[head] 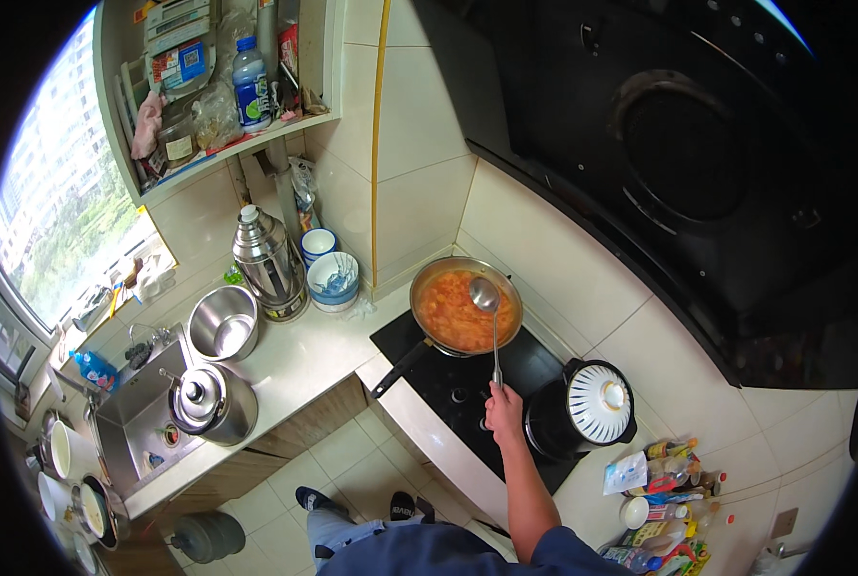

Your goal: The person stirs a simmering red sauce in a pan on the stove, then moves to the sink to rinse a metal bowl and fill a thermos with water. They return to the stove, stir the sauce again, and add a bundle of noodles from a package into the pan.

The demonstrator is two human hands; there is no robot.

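Observation:
My right hand (504, 413) is closed around the handle of a metal ladle (483, 294). The ladle's bowl is over a frying pan (416, 294) at the back of the black cooktop (429, 389), at the surface of an orange-red soup or stew (450, 309). The pan's black handle (403, 367) points toward the front left. Just right of my hand stands a black pot (544, 425), covered by a white lid with dark stripes (594, 403). My left hand is out of view.
A steel basin (223, 324), a lidded steel pot (220, 414) and a thermos flask (263, 252) stand near the sink (123, 425). Stacked bowls (333, 284) are left of the pan. Several bottles (666, 475) crowd the right counter. A black range hood (616, 180) hangs above.

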